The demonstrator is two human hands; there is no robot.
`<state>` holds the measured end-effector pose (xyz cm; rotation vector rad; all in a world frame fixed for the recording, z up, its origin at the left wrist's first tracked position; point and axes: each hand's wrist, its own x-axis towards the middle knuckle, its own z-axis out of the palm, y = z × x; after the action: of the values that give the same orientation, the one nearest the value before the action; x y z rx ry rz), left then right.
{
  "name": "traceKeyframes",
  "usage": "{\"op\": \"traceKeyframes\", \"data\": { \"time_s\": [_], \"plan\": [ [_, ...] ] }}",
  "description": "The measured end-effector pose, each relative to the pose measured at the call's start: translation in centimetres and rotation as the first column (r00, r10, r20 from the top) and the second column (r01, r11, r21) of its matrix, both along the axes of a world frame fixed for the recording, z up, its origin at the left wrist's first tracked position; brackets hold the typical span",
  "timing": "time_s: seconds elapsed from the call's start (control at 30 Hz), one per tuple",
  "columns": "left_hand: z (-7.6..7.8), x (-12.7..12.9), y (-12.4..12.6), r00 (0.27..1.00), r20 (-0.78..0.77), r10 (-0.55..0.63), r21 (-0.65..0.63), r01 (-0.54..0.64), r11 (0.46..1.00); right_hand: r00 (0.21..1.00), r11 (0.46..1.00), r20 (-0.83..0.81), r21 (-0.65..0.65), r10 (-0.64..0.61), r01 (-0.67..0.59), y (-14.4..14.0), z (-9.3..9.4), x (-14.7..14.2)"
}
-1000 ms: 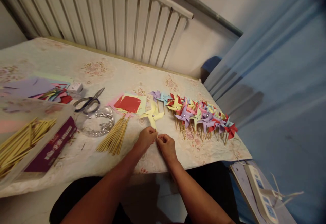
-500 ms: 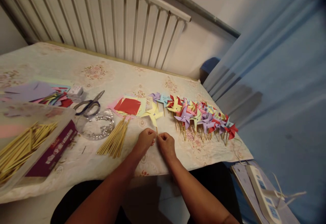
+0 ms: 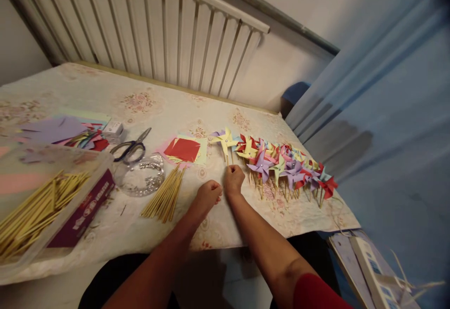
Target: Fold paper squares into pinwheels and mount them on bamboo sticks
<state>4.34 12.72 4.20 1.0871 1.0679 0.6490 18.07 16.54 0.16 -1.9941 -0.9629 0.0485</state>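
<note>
A yellow paper pinwheel stands upright on a thin stick, with my right hand pinching the stick low down. Its paper head is close to the left end of a crowd of finished pinwheels in purple, red, yellow, green and blue. Apart from it, my left hand hovers over the cloth, fingers curled together and nothing visible in them. A fan of bare sticks lies left of that hand. Behind the sticks is a stack of paper squares, red on top.
Scissors lie beside a clear round dish of small metal pins. At the left are a plastic box of sticks, a small white box and coloured paper sheets. A power strip sits low at the right.
My right hand has carried the yellow pinwheel away and to the right, towards the others. My left hand has come off its stick. The view has shifted slightly.
</note>
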Motion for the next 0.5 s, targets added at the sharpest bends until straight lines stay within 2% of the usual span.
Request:
{"op": "traceKeyframes", "data": {
  "time_s": [0.2, 0.5],
  "plan": [
    [-0.9, 0.2, 0.2, 1.0, -0.004, -0.031, 0.022, 0.031, 0.999, 0.998, 0.998, 0.039, -0.04, -0.043, 0.044, 2.6, 0.3, 0.3],
    [-1.3, 0.2, 0.1, 0.998, -0.007, -0.06, 0.034, 0.061, 0.998, 0.993, 0.991, 0.081, -0.095, -0.088, 0.096, 4.1, 0.5, 0.1]
  ]
}}
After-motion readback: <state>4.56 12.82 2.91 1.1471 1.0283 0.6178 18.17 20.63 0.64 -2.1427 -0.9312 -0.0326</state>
